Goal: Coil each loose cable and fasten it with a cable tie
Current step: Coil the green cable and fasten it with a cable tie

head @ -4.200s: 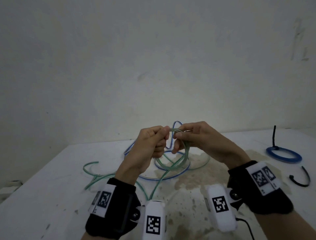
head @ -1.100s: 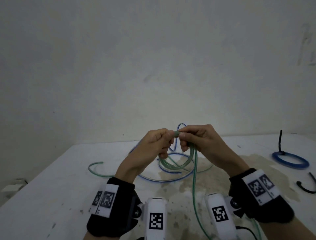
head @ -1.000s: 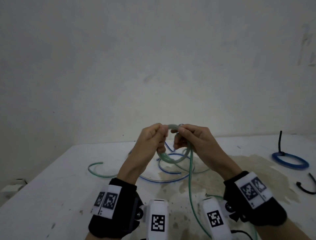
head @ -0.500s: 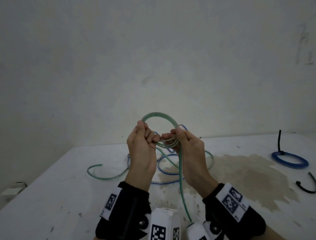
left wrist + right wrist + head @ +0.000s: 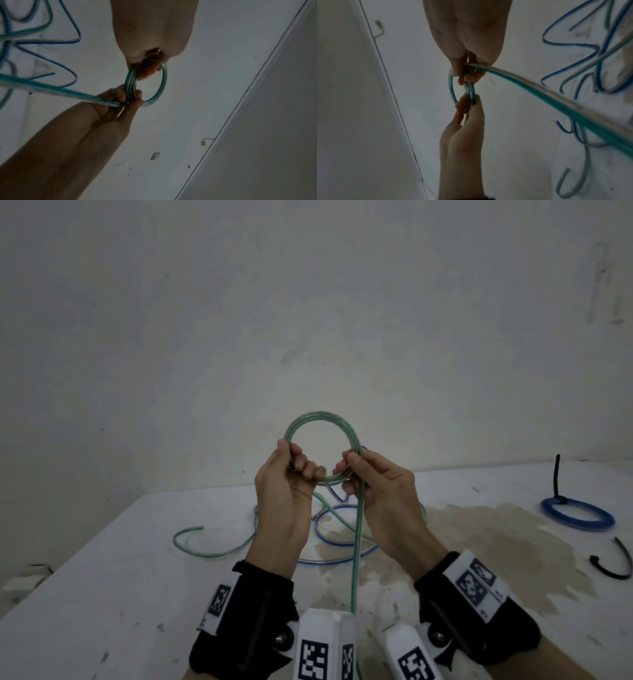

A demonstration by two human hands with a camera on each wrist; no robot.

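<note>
White table (image 5: 102, 594) carries loose blue cable (image 5: 339, 558) and, at its far right edge, tied blue coil (image 5: 577, 513); above table, left hand (image 5: 284, 484) and right hand (image 5: 383, 491) both pinch green cable (image 5: 322, 419) coil (several turns, tail trailing down).

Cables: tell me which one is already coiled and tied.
The blue coil at the table's far right, cinched by a black tie. The green cable is held in both hands; the other blue cable lies loose.
</note>
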